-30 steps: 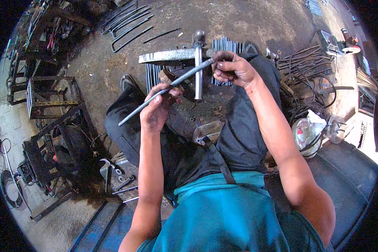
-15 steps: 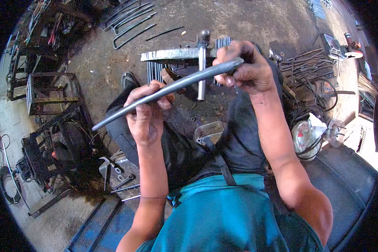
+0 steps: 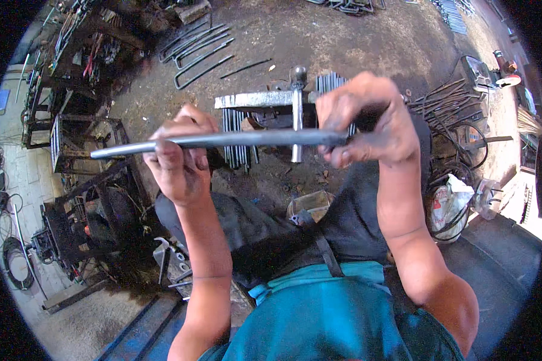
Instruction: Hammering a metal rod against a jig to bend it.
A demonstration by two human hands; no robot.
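Observation:
A dark grey metal rod [image 3: 247, 139] is held up level in front of me, its thin bright end pointing left. My left hand [image 3: 179, 157] is closed round it a little way in from that end, thumb on the near side. At the thicker right end, my right hand [image 3: 373, 123] pinches the rod between thumb and fingers, slightly blurred by motion. Beyond and below the rod stands an anvil-like steel block [image 3: 253, 100] with a flat, worn top. A bright upright metal bar with a rounded head [image 3: 298, 114] stands at its right part, partly crossed by the rod.
Several straight rods [image 3: 238, 135] lie beneath the block. Bent U-shaped rods [image 3: 202, 63] are on the floor at the far left. A small tray [image 3: 310, 204] sits between my legs. To the left is a hammer [image 3: 164, 256]; to the right, cables [image 3: 473, 141] and a rod pile [image 3: 433, 99].
The rod has swung from slanting to nearly level, its left end rising and its right end dropping. Both hands still hold it, and the left hand has shifted left. The head view has shifted slightly.

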